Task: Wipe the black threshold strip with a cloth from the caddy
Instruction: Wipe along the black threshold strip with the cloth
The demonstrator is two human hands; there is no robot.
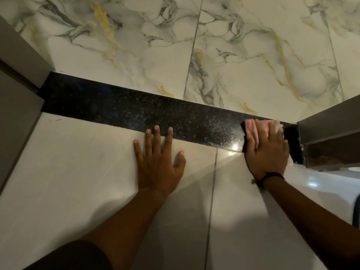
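Presently: right hand (266,151) presses cloth (253,126) flat on strip (136,112) (right end); left hand (158,162), splayed, empty, braces on floor (78,172).

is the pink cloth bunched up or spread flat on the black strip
Mostly flat. The cloth lies pressed under the right hand on the strip; how it is folded beneath cannot be told.

We see the pale tiled floor (78,172) meeting a black threshold strip (136,112) that runs across it, marbled tiles (253,61) beyond. Our left hand (158,162) lies flat on the near tile; a pink cloth (253,131) rests at the strip's right end.
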